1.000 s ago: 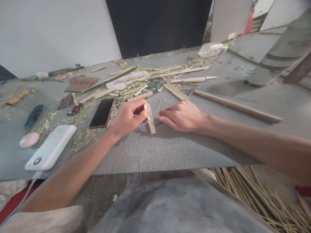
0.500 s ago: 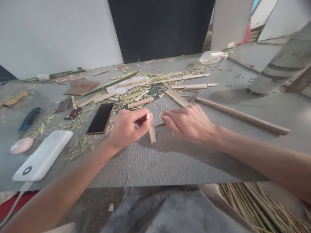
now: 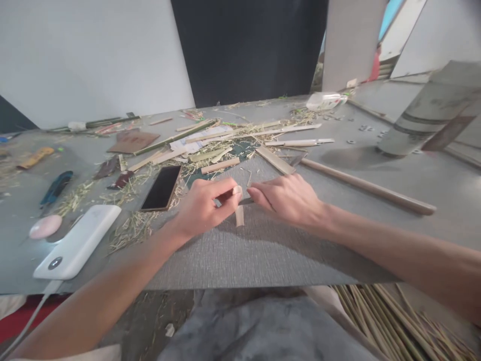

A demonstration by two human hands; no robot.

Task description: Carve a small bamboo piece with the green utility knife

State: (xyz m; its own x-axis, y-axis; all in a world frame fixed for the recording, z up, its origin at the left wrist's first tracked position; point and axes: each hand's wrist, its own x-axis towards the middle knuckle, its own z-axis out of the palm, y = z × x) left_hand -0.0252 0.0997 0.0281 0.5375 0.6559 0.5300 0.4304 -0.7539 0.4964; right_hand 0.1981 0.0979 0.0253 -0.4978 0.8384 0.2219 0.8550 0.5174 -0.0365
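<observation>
My left hand (image 3: 208,205) is closed in a pinch on a short pale bamboo strip (image 3: 239,217), whose lower end shows below the fingers, angled down to the table. Close to its right, my right hand (image 3: 293,198) has its fingers wrapped round a knife, and the handle is hidden in the palm. A short length of dark blade (image 3: 247,201) shows between the two hands, at the strip. Whether its edge touches the strip I cannot make out. Just beyond the right knuckles lies a wider bamboo slat (image 3: 276,159).
Bamboo pieces and curled shavings (image 3: 131,230) litter the table. On the left are a phone (image 3: 162,188), a white power bank (image 3: 78,243) with a cable, and a utility knife (image 3: 56,188). A wooden rod (image 3: 370,185) and a tall cylinder (image 3: 421,118) stand to the right.
The camera view has shifted slightly. My two hands are a little closer together, and the blade is now nearer the left fingertips; both holds stay the same.
</observation>
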